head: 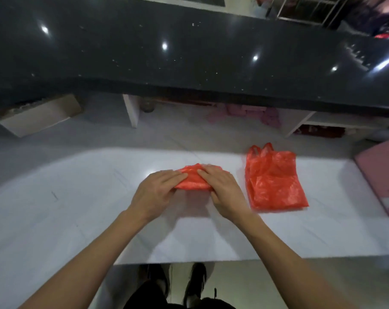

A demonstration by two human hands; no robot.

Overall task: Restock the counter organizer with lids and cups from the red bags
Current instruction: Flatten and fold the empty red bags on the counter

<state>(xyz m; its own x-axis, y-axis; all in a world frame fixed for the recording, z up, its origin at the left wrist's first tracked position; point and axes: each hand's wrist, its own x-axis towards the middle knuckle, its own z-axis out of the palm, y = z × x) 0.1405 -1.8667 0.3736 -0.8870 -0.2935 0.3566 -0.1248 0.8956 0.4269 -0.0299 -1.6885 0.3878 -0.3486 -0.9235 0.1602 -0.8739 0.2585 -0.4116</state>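
A: Both hands work the small bag (192, 180) at mid-frame on the white worktop (77, 197); left hand (154, 191) and right hand (222, 192) each pinch its thin film; a hard tug could tear it or spill whatever is inside.

B: Second bag (273, 181) lies flat just right; pink box (380, 181) at the right edge; no organizer, lids or cups visible.
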